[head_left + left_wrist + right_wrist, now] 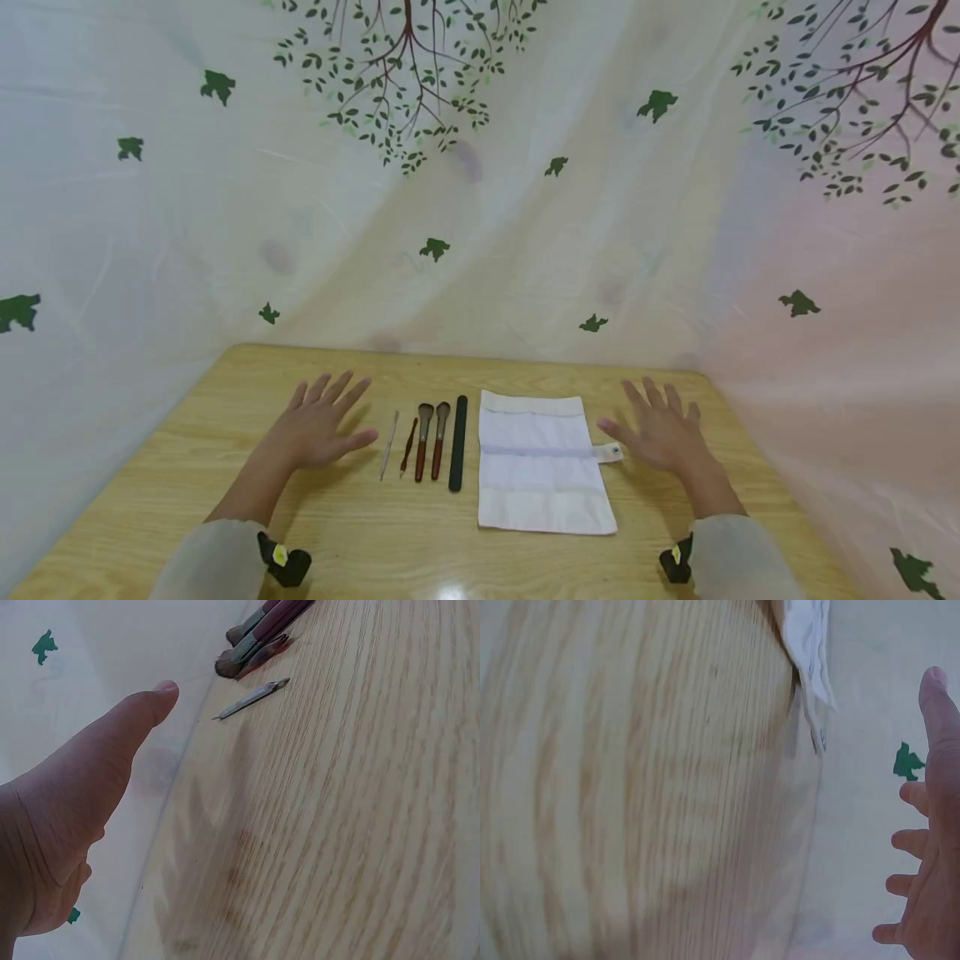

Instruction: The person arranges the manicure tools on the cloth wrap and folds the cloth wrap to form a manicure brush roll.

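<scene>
My left hand [318, 425] hovers over the table with fingers spread, holding nothing. To its right lie a thin pale double-ended tool [389, 446], a small reddish-brown tool [408, 447] with thin tips, two brushes [421, 450] [439, 450] with red-brown handles, and a long flat black bar [458, 444]. Beside the bar a white cloth pouch [536, 475] lies spread flat, its snap tab [608, 452] pointing right. My right hand [660, 429], fingers spread and holding nothing, is above the table by that tab. In the left wrist view, the thumb extends toward the pale tool [251, 699].
The wooden table [360, 542] has rounded far corners. Behind it and along the sides hangs a pale curtain [495, 283] printed with green leaves and branches. Black wrist cameras [288, 567] sit on both sleeves.
</scene>
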`<state>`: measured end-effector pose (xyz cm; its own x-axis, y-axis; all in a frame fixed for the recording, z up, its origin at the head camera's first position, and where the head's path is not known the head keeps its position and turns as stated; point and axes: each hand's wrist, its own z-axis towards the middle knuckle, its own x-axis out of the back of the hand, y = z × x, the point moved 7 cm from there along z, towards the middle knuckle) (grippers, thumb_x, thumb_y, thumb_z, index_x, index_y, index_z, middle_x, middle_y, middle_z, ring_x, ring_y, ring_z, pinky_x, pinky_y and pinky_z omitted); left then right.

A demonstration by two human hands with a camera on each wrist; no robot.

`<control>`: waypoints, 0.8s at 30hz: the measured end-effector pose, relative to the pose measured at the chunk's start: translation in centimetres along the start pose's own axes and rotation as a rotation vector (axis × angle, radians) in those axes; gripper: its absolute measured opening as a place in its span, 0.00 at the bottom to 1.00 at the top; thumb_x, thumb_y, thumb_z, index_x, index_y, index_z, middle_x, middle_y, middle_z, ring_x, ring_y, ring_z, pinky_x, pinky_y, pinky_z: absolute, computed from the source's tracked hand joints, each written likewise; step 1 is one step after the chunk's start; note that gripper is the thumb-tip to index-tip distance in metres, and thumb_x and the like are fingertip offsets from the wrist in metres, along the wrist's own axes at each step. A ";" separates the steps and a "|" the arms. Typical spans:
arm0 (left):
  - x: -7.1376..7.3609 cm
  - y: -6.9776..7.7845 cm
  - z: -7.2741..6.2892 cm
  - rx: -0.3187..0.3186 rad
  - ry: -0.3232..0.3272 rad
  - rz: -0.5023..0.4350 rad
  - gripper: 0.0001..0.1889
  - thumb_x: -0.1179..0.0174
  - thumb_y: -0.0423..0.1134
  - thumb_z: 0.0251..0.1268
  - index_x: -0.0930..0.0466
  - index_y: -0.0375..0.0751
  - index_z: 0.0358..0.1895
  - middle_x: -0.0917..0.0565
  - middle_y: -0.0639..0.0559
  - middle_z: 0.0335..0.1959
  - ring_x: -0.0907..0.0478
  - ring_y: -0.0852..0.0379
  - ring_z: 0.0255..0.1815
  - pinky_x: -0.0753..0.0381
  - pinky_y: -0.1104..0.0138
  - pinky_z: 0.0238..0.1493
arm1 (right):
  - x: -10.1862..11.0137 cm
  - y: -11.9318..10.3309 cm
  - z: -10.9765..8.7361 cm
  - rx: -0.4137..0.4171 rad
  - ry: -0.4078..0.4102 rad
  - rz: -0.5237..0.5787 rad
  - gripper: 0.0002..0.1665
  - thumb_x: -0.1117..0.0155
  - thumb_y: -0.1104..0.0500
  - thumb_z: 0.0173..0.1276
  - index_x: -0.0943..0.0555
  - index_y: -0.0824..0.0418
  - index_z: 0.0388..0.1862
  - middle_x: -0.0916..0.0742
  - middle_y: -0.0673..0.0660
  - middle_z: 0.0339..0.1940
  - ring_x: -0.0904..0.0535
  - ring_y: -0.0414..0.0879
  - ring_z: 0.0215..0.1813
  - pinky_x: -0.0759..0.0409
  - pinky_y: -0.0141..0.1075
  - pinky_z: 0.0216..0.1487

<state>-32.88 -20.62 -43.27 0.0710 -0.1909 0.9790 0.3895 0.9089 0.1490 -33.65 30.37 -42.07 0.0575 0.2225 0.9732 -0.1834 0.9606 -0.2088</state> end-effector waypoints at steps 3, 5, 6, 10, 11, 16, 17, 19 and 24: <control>-0.1 0.5 0.6 -0.019 -0.005 0.003 0.47 0.53 0.73 0.71 0.48 0.48 0.83 0.47 0.37 0.82 0.53 0.27 0.80 0.59 0.31 0.73 | -0.1 -1.2 0.5 0.035 0.000 0.029 0.58 0.51 0.21 0.70 0.45 0.59 0.84 0.44 0.73 0.81 0.55 0.79 0.78 0.62 0.81 0.64; -0.1 0.9 1.0 -0.035 -0.008 -0.009 0.46 0.52 0.72 0.72 0.47 0.47 0.83 0.45 0.37 0.82 0.51 0.26 0.79 0.56 0.30 0.73 | -0.4 -2.0 0.8 0.058 -0.011 0.042 0.60 0.49 0.20 0.68 0.45 0.58 0.84 0.42 0.73 0.81 0.52 0.78 0.78 0.59 0.80 0.65; -0.1 1.2 1.2 -0.043 -0.008 -0.016 0.46 0.52 0.71 0.72 0.47 0.46 0.83 0.44 0.36 0.81 0.49 0.26 0.79 0.55 0.30 0.73 | -0.6 -2.4 0.9 0.066 -0.018 0.044 0.61 0.49 0.20 0.67 0.45 0.58 0.84 0.41 0.72 0.81 0.51 0.78 0.78 0.57 0.80 0.65; -0.3 2.3 2.1 -0.073 -0.020 -0.041 0.45 0.51 0.70 0.73 0.46 0.46 0.83 0.43 0.36 0.81 0.46 0.27 0.78 0.52 0.31 0.73 | -1.5 -4.0 1.4 0.097 -0.055 0.041 0.64 0.44 0.19 0.63 0.43 0.58 0.83 0.38 0.72 0.80 0.46 0.77 0.77 0.50 0.79 0.65; -0.4 2.5 2.3 -0.081 -0.022 -0.044 0.45 0.52 0.70 0.73 0.46 0.46 0.83 0.42 0.36 0.80 0.45 0.28 0.78 0.52 0.31 0.73 | -1.6 -4.4 1.6 0.104 -0.062 0.043 0.64 0.42 0.20 0.62 0.43 0.59 0.83 0.37 0.72 0.79 0.44 0.77 0.76 0.49 0.79 0.65; -1.1 4.1 3.7 -0.109 -0.045 -0.054 0.43 0.50 0.67 0.74 0.45 0.45 0.82 0.40 0.36 0.79 0.43 0.28 0.77 0.48 0.32 0.72 | -2.2 -6.2 2.1 0.150 -0.085 0.086 0.61 0.34 0.25 0.62 0.41 0.59 0.82 0.33 0.68 0.78 0.39 0.74 0.75 0.44 0.79 0.63; -1.3 4.4 4.0 -0.110 -0.057 -0.055 0.43 0.50 0.67 0.74 0.45 0.45 0.82 0.40 0.36 0.79 0.43 0.29 0.77 0.48 0.33 0.72 | -2.3 -6.5 2.2 0.157 -0.090 0.096 0.61 0.34 0.25 0.62 0.40 0.59 0.82 0.32 0.67 0.78 0.39 0.73 0.75 0.44 0.79 0.63; -1.6 5.0 4.6 -0.118 -0.078 -0.055 0.42 0.50 0.67 0.75 0.45 0.45 0.82 0.40 0.36 0.79 0.44 0.29 0.77 0.48 0.32 0.72 | -2.5 -7.2 2.3 0.169 -0.103 0.127 0.60 0.33 0.26 0.61 0.39 0.58 0.82 0.31 0.66 0.78 0.39 0.72 0.76 0.44 0.78 0.65; -2.4 6.6 6.0 -0.147 -0.110 -0.058 0.43 0.50 0.67 0.75 0.46 0.46 0.82 0.40 0.37 0.79 0.44 0.30 0.78 0.47 0.33 0.72 | -2.9 -9.1 2.6 0.209 -0.130 0.207 0.58 0.30 0.27 0.59 0.34 0.58 0.79 0.28 0.65 0.75 0.36 0.68 0.75 0.41 0.71 0.69</control>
<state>-36.02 -11.94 -43.81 -0.0537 -0.1922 0.9799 0.5209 0.8318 0.1917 -34.67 20.54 -42.79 -0.1257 0.3733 0.9192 -0.3765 0.8393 -0.3923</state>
